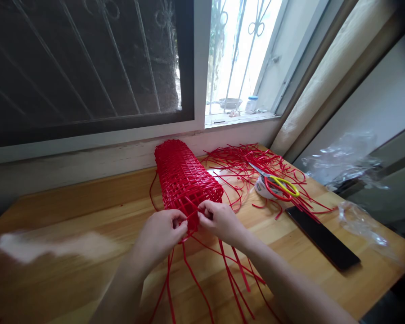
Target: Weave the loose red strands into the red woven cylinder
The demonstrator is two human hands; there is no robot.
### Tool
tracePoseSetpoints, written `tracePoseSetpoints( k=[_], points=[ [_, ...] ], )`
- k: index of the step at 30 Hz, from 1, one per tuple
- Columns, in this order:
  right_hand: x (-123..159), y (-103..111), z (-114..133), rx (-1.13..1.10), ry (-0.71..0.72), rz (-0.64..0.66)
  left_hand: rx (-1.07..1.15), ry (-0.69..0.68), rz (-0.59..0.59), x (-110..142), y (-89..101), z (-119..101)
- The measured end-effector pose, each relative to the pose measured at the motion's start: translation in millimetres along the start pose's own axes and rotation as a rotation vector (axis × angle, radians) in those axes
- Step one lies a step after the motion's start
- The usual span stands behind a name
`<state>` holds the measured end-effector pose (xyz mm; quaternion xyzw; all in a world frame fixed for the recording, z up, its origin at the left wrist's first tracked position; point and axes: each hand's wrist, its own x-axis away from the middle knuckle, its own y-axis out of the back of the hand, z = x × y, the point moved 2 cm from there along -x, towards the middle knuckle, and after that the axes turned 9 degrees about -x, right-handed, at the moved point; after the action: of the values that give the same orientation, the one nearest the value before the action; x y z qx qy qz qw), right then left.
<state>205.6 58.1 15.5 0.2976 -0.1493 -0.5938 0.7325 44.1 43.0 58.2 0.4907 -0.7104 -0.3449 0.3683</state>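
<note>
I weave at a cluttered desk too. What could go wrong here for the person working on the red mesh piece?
Loose red strips trail off the table's near edge under the right hand; a forearm might snag them and tug the woven piece. The scissors lie tangled in spare strips, so pulling one could drag them.

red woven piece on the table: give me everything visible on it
The red woven piece is an open lattice of glossy, plastic-looking strips forming a long rounded tube. It lies on its side on the wooden table, far end toward the window wall. Loose strips trail from its near end toward the camera. The left hand and right hand pinch strips at that near edge.
</note>
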Motion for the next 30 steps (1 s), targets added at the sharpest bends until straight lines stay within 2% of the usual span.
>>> tracePoseSetpoints(
  k=[8,14,18,23,26,30],
  points=[
    [1.0,7.9,-2.2,-0.074,0.026,0.095,0.064,-0.077,0.013,-0.7,1.7,4.4],
    [1.5,5.4,-6.4,-0.065,0.066,0.061,0.071,-0.129,0.082,5.2,8.9,12.5],
    [2.1,6.9,-5.6,-0.075,0.068,0.093,0.141,-0.087,0.021,5.4,12.0,12.0],
    [2.7,17.8,-3.5,-0.165,0.024,0.092,0.147,-0.058,-0.024,0.5,1.8,1.4],
    [2.6,19.6,-5.0,-0.159,-0.003,0.067,0.101,-0.024,-0.029,-1.8,-5.8,-2.8],
    [2.3,14.7,-7.6,-0.109,0.005,0.104,-0.005,0.068,-0.039,-2.8,-10.3,-4.7]
  ],
)
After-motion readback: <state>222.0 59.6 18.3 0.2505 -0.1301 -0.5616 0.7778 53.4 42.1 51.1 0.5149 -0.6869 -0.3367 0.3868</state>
